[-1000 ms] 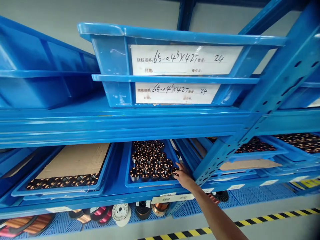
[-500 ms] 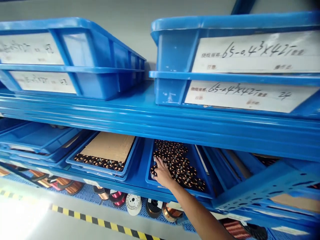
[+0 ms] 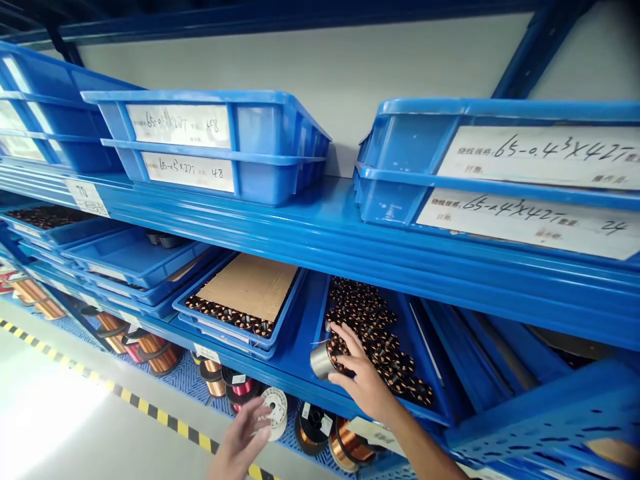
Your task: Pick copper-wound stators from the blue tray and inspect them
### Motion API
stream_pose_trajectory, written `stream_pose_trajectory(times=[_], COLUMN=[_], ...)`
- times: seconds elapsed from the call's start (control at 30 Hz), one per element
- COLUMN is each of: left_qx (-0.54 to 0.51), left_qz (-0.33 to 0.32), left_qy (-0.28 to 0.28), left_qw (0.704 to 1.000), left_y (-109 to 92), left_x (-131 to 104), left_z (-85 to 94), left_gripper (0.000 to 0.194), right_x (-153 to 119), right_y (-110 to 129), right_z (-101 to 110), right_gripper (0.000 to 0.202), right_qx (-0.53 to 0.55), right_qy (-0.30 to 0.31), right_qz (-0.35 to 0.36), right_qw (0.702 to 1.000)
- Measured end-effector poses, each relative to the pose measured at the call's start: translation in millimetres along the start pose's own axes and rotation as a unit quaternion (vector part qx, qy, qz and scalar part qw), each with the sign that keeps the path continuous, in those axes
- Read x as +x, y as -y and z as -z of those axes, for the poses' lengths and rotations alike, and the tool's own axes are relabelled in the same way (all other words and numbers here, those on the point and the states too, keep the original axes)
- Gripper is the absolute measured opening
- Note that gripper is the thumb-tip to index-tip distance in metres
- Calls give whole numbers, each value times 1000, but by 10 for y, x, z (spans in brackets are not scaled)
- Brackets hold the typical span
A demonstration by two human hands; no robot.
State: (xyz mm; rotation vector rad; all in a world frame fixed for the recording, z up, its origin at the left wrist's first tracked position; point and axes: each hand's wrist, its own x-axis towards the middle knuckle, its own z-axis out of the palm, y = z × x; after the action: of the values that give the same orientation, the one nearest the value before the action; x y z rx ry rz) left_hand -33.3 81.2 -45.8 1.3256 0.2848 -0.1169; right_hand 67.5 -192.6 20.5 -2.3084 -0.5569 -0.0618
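My right hand (image 3: pixel 360 370) is closed round a motor stator (image 3: pixel 321 361), a silver metal cylinder with black and copper windings at one end. It is tilted over the front left corner of a blue tray (image 3: pixel 411 333) on the lower shelf. Several more wound stators (image 3: pixel 367 320) stand packed in that tray, with their dark, copper-flecked ends up. Lower and to the left, my left hand (image 3: pixel 243 437) hangs in front of the shelf, fingers apart and holding nothing.
Cardboard (image 3: pixel 253 287) covers most of the stators in a neighbouring tray. Labelled blue bins (image 3: pixel 260 133) stand stacked above, along the upper shelf edge (image 3: pixel 280 233). Wire spools (image 3: pixel 275 410) line the bottom level. Yellow-black tape (image 3: pixel 165 420) crosses the floor.
My right hand has lifted a stator out at the tray's front left corner. My left hand has come into view from below. The view has swung left and shows more of the shelf.
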Motion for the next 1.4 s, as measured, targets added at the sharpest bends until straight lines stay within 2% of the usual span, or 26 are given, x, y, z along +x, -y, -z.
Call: stream_pose_trajectory(times=[0.1,0.13,0.2,0.3,0.5,0.73,0.93,1.23,1.4], left_qx=[-40,-64,-114,-142,-146,-155,-144,-102,-105], left_qz=[-64,-78,-92,-80,-65,-66,-79,-136,-141], left_qy=[189,229,271,270,238,226,206,142,135], left_qw=[979,968,951,949,958,959,965,975,975], left_y=[-399,-525,-722,-859,-894,-951,-922,-929,-934], left_x=[112,95,8,-148,-272,-305,-298,-316,-325], left_z=[-447,-587,-811,-970,-983,-929,-858,-805,-824], left_gripper=[81,89,97,91,83,80,76,89,89], right_x=[-248,-323,-454,-605,-737,-740,-682,-648,-660], right_y=[505,634,824,978,1101,1121,1126,1117,1082], right_z=[198,242,302,351,373,320,283,274,268], right_gripper=[7,10,13,6,16,13,19,13,14], right_qx=[102,112,108,51,-52,-75,-92,-107,-94], right_qy=[2,1,-6,-26,-59,-55,-54,-78,-77], right_qz=[7,14,33,73,126,138,166,202,197], right_qw=[995,994,994,996,989,986,980,970,973])
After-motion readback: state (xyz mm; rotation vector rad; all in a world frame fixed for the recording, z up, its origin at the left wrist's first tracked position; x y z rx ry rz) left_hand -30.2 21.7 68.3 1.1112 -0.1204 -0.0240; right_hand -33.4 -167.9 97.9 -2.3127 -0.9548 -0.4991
